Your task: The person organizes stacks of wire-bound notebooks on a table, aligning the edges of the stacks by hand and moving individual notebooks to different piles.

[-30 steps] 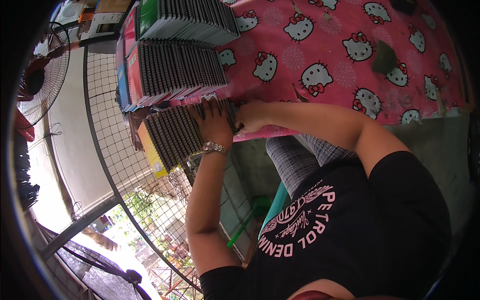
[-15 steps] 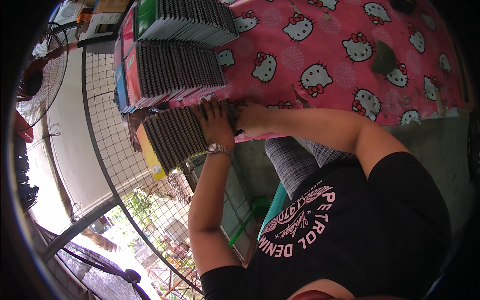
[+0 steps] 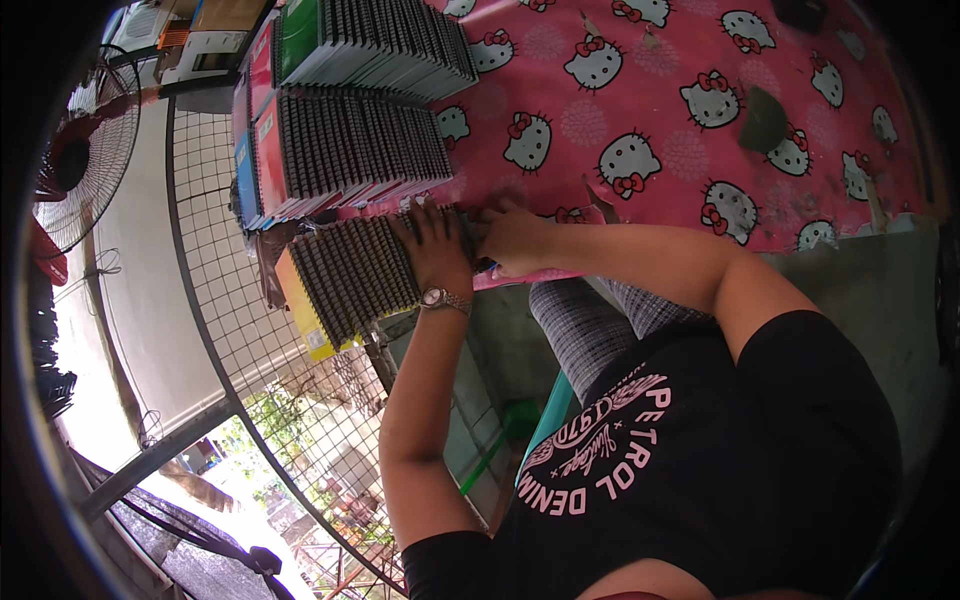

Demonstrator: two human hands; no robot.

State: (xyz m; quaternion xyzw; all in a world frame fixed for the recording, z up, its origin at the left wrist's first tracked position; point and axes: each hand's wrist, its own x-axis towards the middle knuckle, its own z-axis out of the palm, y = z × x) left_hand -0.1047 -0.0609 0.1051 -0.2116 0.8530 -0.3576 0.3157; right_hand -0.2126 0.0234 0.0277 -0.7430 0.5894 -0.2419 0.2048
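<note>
A row of spiral-bound notebooks (image 3: pixel 350 280) with black coils and a yellow cover at its left end stands along the near table edge. My left hand (image 3: pixel 437 255), with a metal watch at its wrist, lies over the right part of this row, fingers spread across the coils. At the row's right end, my right hand (image 3: pixel 518 240) has its fingers bent around the dark edge of an end notebook. The fingertips there are in shadow and partly hidden. Both hands are close together, a small gap between them.
Behind the row stand two more rows of spiral notebooks, one with a red cover (image 3: pixel 268 150), one with a green cover (image 3: pixel 300 40). A pink patterned tablecloth (image 3: pixel 560 180) covers the table. A dark green object (image 3: pixel 765 120) lies at right. Wire mesh (image 3: pixel 215 250) and a fan (image 3: pixel 95 150) are left.
Both hands have shifted very slightly to the right in the picture, and the notebook row with them. The right hand's fingers have moved a little; the hold looks otherwise the same.
</note>
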